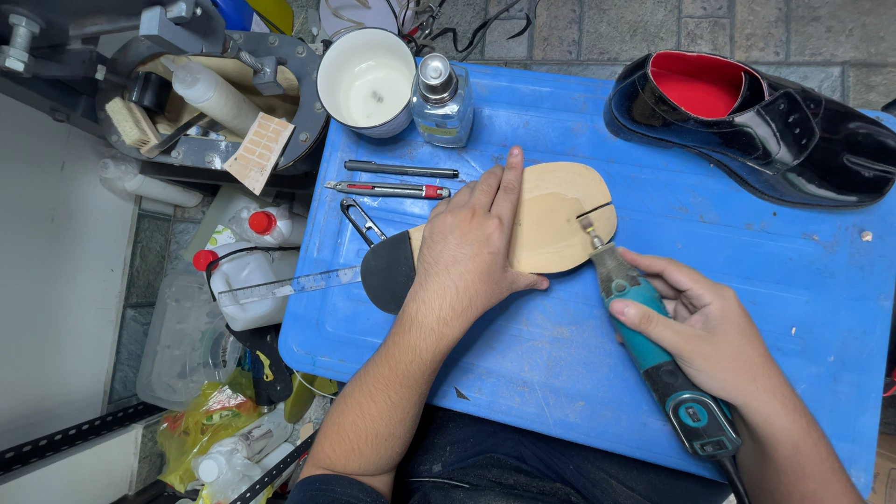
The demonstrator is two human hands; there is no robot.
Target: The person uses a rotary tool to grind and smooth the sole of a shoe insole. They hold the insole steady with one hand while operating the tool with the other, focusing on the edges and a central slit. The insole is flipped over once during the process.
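Observation:
A tan leather shoe sole (560, 210) with a black heel piece (387, 271) lies flat on the blue work surface (523, 355). My left hand (471, 243) presses down on its middle, index finger stretched along the top edge. My right hand (695, 327) grips a teal and grey rotary tool (653, 350) like a pen. The tool's small bit touches the sole's front part, beside a dark curved line cut into the leather.
A glossy black shoe with red lining (756, 121) sits at the far right. A white cup (367, 79), a small glass bottle (441, 101), a black pen (401, 169), a red-ended utility knife (387, 189), thread snips (359, 222) and a clear ruler (289, 285) lie left. Bottles crowd the floor.

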